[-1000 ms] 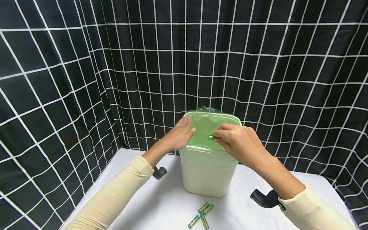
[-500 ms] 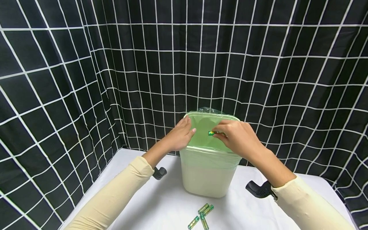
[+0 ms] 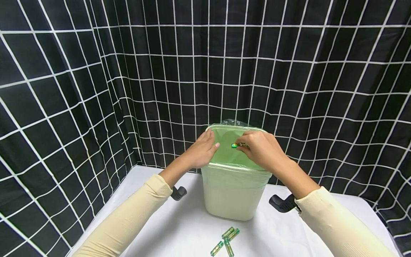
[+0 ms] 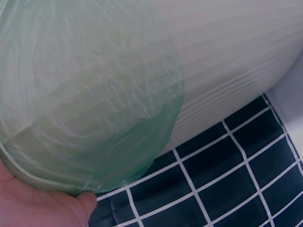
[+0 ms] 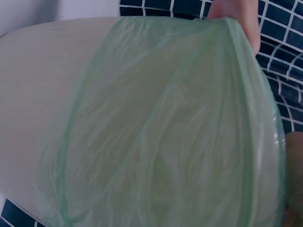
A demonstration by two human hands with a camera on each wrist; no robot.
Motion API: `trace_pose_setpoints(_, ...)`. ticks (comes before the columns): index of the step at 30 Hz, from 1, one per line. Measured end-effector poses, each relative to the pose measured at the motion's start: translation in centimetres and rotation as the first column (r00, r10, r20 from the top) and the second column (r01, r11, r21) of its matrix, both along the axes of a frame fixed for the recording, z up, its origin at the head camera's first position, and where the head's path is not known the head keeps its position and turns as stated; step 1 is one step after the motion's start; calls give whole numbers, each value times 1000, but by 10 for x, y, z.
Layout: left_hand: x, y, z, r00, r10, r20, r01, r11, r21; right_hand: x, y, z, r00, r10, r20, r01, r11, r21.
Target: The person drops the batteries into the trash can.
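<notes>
A white bin [image 3: 229,201] stands upright, lined with a translucent green plastic bag [image 3: 237,179] folded over its rim. My left hand [image 3: 200,150] rests on the bin's left rim, fingers straight and thumb apart; part of it shows at the rim in the left wrist view. Between thumb and fingers my right hand [image 3: 261,150] pinches a green and gold battery [image 3: 235,145] over the bin's opening, one end sticking out to the left. The bag's outside fills most of the right wrist view, where the right hand is mostly hidden behind the bag's edge.
Several loose batteries [image 3: 228,233] lie close together on the white tabletop [image 3: 173,228] in front of the bin. Black curtains [image 3: 179,78] with a white grid hang behind and at the sides. A black wrist mount [image 3: 282,203] hangs below the right wrist.
My right hand has moved slightly left and farther over the bin's opening with the battery still pinched. The left hand and the loose batteries look unchanged.
</notes>
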State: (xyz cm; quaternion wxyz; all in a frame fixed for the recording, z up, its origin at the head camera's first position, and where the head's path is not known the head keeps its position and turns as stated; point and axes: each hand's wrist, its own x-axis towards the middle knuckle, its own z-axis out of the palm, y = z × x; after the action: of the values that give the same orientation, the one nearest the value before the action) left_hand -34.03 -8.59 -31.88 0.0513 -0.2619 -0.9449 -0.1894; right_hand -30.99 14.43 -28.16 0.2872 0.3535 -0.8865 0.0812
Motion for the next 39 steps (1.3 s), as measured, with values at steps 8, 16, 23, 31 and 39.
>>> trace_pose_setpoints(8,0,0,1,1000,6,4,-6,1000,-2,-10,0,-4,999,-27,20,27,1000,6)
trace_pose_setpoints(16,2,0,2,1000,5,6,-5,1000,-8,-16,0,-7,999,-41,27,40,999,8)
trace_pose_setpoints(23,0,0,0,1000,8,1,-8,1000,1,-17,2,-10,999,-35,1,35,999,17)
trace_pose_setpoints(31,0,-1,0,1000,4,-5,-4,1000,-9,-12,3,-9,1000,-31,0,31,999,9)
trace_pose_setpoints(39,1,-1,3,1000,-1,5,1,1000,-10,6,4,-8,998,-24,-57,25,1000,11)
